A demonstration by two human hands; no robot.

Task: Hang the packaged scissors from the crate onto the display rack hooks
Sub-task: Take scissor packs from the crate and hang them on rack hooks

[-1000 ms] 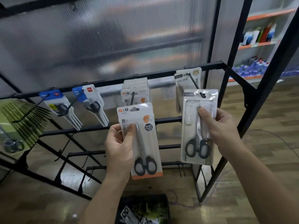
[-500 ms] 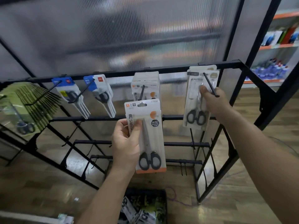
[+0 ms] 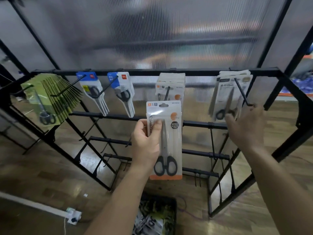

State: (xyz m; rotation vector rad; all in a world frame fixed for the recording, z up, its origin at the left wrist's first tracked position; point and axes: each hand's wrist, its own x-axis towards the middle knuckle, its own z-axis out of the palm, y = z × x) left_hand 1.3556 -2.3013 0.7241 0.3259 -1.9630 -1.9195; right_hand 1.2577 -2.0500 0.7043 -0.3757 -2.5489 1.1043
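My left hand (image 3: 147, 143) grips a white and orange pack of black-handled scissors (image 3: 165, 141), held upright just below and in front of the middle hook (image 3: 166, 93), where matching packs hang. My right hand (image 3: 246, 128) is open and holds nothing, its fingers spread just below the tip of the right hook (image 3: 241, 92). A clear pack of scissors (image 3: 227, 100) hangs on that hook in front of similar ones. The black crate (image 3: 158, 216) sits on the floor below, with several more packs inside.
The black display rack's top bar (image 3: 135, 72) also carries two blue-headed scissor stacks (image 3: 92, 89) (image 3: 122, 90) and a fanned green stack (image 3: 50, 97) at the left. Lower bars with bare hooks run beneath. A white power strip (image 3: 72, 217) lies on the wooden floor.
My right hand slid the clear pack onto the right hook, let go and drew back below it. My left hand kept its pack and rose slightly toward the middle hook.
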